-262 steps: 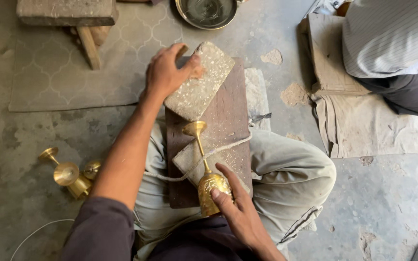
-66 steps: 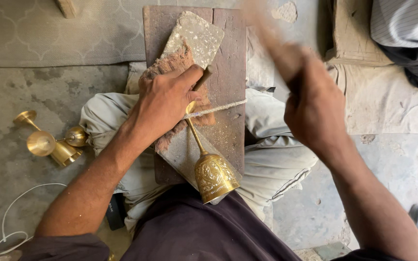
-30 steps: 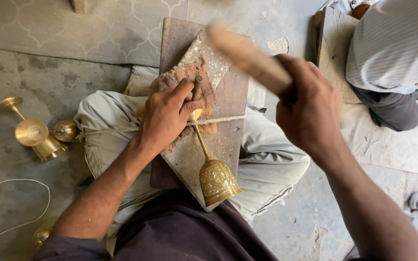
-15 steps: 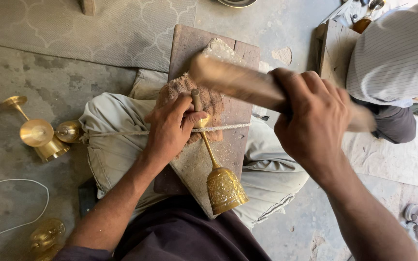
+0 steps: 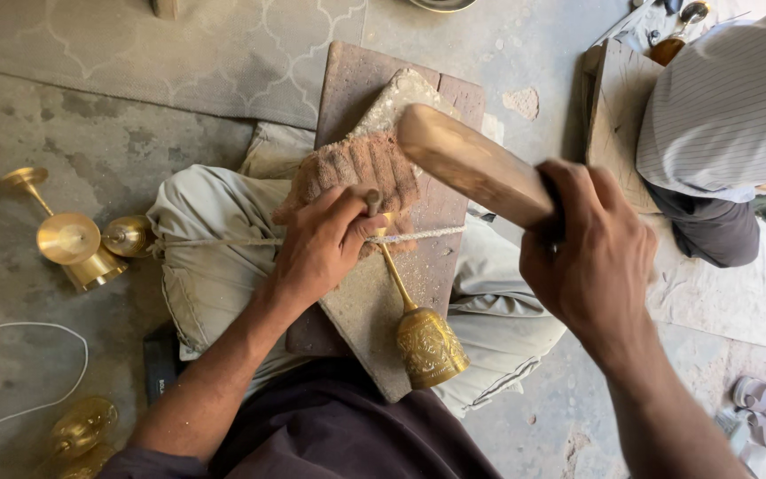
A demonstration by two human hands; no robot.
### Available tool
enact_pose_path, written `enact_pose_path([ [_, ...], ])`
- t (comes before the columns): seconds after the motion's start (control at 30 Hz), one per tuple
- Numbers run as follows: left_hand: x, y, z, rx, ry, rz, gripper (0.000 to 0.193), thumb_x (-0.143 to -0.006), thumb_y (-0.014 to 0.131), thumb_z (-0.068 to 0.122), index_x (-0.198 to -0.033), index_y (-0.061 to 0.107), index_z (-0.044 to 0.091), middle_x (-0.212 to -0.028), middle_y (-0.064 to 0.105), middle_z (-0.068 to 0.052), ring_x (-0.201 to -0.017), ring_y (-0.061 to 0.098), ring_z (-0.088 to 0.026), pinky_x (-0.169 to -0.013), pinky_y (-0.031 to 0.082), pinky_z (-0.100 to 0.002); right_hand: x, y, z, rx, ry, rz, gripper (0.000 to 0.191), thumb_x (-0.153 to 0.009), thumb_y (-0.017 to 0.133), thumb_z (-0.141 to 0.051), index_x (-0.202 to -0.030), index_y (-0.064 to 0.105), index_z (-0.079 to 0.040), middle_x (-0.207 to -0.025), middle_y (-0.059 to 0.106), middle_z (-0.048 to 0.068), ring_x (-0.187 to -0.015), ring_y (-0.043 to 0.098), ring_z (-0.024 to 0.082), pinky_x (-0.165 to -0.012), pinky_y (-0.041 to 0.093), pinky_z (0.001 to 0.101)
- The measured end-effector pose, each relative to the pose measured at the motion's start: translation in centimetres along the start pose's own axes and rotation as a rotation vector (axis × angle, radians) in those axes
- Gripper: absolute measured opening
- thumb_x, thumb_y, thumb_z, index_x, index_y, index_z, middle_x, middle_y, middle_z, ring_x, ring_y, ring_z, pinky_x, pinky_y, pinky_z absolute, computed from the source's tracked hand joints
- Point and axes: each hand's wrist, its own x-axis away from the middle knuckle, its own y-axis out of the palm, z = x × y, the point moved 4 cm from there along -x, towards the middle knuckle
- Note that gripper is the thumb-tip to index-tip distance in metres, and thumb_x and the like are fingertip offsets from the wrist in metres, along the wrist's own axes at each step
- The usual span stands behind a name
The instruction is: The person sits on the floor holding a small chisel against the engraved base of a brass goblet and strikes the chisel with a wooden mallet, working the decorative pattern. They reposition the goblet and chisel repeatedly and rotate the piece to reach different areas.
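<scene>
I have my left hand [image 5: 321, 253] down on the lap board, a dark brown wooden plank [image 5: 352, 89] lying across my knees, with a flat grey stone slab [image 5: 365, 306] on top of it. The left fingers [image 5: 347, 208] are curled tight round a small dark metal punch [image 5: 371, 202], held upright with its tip at the foot of an engraved brass goblet [image 5: 423, 341]. The goblet lies on its side on the slab, stem pointing away from me and cup hanging just past the slab's near edge, over my lap. A thin whitish cord [image 5: 418, 235] runs across the stem and the board. A reddish-brown ribbed cloth pad [image 5: 361, 164] lies under and just beyond my left hand.

My right hand [image 5: 591, 257] is raised above the board, fingers wrapped fully round the handle of a thick wooden mallet [image 5: 472, 164], whose head hangs over the far end of the slab, clear of the punch.

On the concrete floor [image 5: 90, 142] to my left lie several plain brass goblets [image 5: 73, 239], with more near my elbow. Another person in a striped shirt [image 5: 729, 106] sits to the right.
</scene>
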Motion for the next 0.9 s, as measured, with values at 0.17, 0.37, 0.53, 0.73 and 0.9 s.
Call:
enact_pose_path([
  [0.17, 3.4, -3.7, 0.0, 0.132, -0.274, 0.138, 0.016, -0.104, 0.063, 0.017, -0.113, 0.059, 0.004, -0.098, 0.066, -0.006, -0.084, 0.069, -0.018, -0.065, 0.059, -0.031, 8.2, 5.8, 5.6, -0.638, 0.649, -0.549, 0.059, -0.08, 0.082, -0.036, -0.126, 0.067, -0.002, -0.099, 0.081, 0.018, -0.086, 0.078, 0.023, -0.078, 0.063, 0.0401],
  [0.37, 8.7, -5.4, 0.8, -0.385, -0.288, -0.332, 0.069, -0.086, 0.08, 0.039, -0.145, 0.056, 0.014, -0.105, 0.054, -0.009, -0.091, 0.058, -0.022, -0.079, 0.055, -0.037, 18.3, 10.7, 3.3, -1.246, 0.781, -0.448, 0.067, -0.058, 0.092, -0.018, -0.116, 0.066, -0.001, -0.11, 0.077, 0.009, -0.096, 0.075, 0.02, -0.085, 0.061, 0.0378],
  [0.53, 9.4, -2.8, -0.4, -0.442, -0.09, -0.386, 0.103, -0.06, 0.089, 0.033, -0.151, 0.049, 0.007, -0.114, 0.052, -0.015, -0.084, 0.061, -0.027, -0.073, 0.056, -0.04, 20.2, 12.9, 0.3, -0.964, 0.763, -0.114, 0.034, -0.074, 0.084, -0.015, -0.099, 0.069, 0.003, -0.085, 0.075, 0.011, -0.076, 0.071, 0.018, -0.07, 0.059, 0.0342],
  [0.73, 11.5, -2.1, 1.0, -0.392, -0.335, -0.379, 0.089, -0.065, 0.093, 0.02, -0.143, 0.05, 0.009, -0.113, 0.053, -0.009, -0.08, 0.067, -0.029, -0.065, 0.057, -0.042, 18.2, 10.7, -1.5, -0.962, 0.848, -0.064, 0.029, -0.076, 0.077, -0.014, -0.098, 0.067, 0.002, -0.083, 0.073, 0.008, -0.074, 0.068, 0.016, -0.068, 0.056, 0.0316],
  [0.9, 13.6, -1.1, 3.7, -0.343, -0.381, -0.197, 0.077, -0.067, 0.087, 0.012, -0.137, 0.056, 0.003, -0.11, 0.055, -0.014, -0.077, 0.067, -0.032, -0.064, 0.056, -0.042, 17.0, 9.3, -3.8, -1.069, 0.842, -0.056, 0.028, -0.079, 0.072, -0.012, -0.103, 0.067, 0.002, -0.088, 0.073, 0.007, -0.077, 0.068, 0.015, -0.071, 0.056, 0.0312],
])
